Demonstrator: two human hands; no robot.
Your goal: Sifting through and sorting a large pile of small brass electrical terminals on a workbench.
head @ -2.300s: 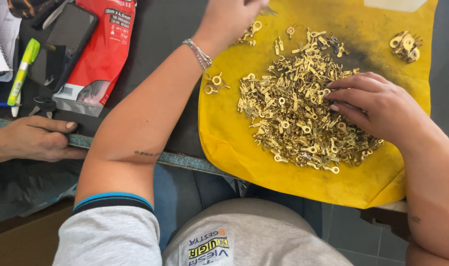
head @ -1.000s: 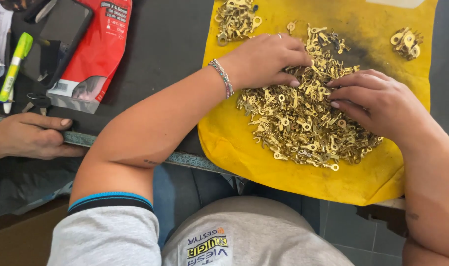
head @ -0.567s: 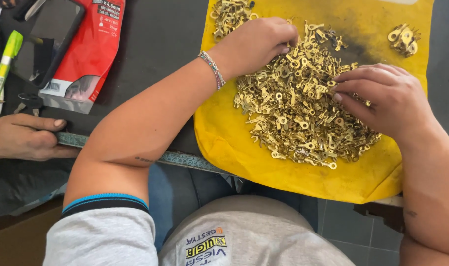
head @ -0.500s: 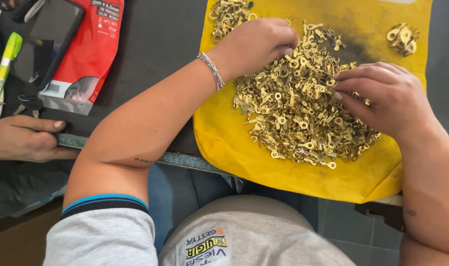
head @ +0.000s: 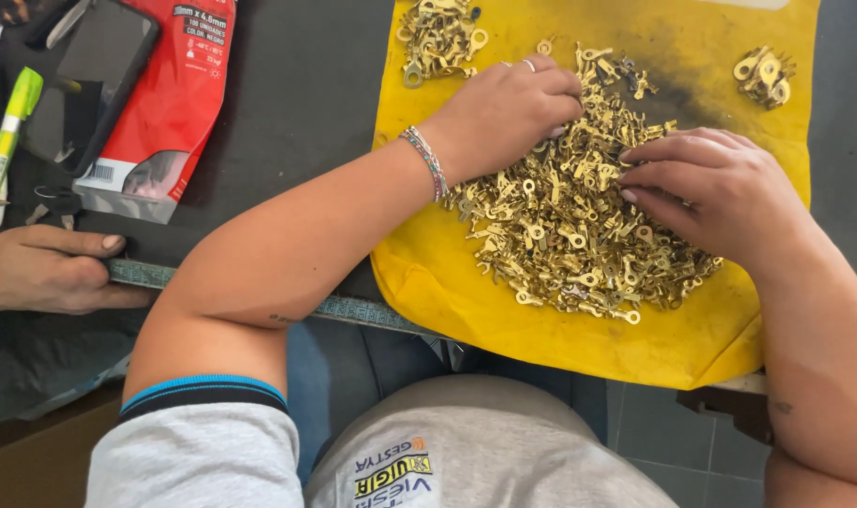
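Brass ring terminals [head: 579, 226] lie heaped mid-cloth on the yellow cloth [head: 428, 282], which overhangs the surface's near edge. Left hand [head: 504, 113] and right hand [head: 711, 188] rest curled on the heap; what they grip cannot be told.

Grey short-sleeve shirt [head: 202, 461], sleeve hem banded blue and black. Beaded bracelet [head: 428, 162] on left wrist, two rings [head: 528, 65] on left hand [head: 504, 113]. Right hand [head: 715, 193] bare.
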